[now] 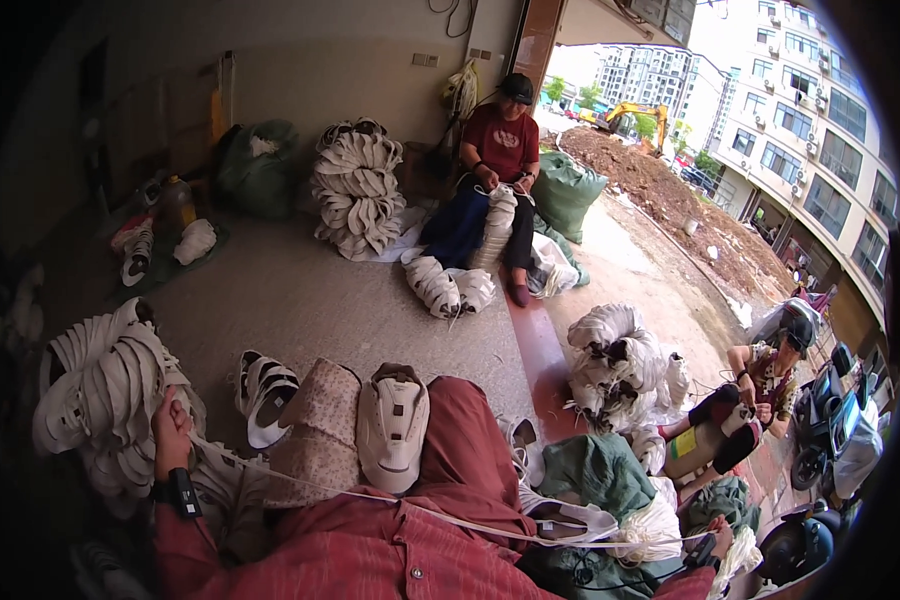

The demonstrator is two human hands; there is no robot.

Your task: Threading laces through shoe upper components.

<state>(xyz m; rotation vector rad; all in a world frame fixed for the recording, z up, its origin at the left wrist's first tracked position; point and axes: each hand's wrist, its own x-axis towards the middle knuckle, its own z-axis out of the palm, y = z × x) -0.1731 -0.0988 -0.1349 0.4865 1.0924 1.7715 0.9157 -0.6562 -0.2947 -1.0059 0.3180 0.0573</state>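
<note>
Shoe upper (392, 425) on the lap, bundle (100, 400) left, sack (595, 475) right

The left hand (170, 425) grips a white cord (410, 508) that runs taut across the lap to the right hand (722, 540). A white shoe upper (392, 425) rests on the knee between them, a bundle of uppers (100, 400) beside the left hand.

Your clothing: rust-red button shirt (370, 555) with long sleeves, matching red trousers (465, 440), black wristband (183, 492) on your left wrist.
</note>
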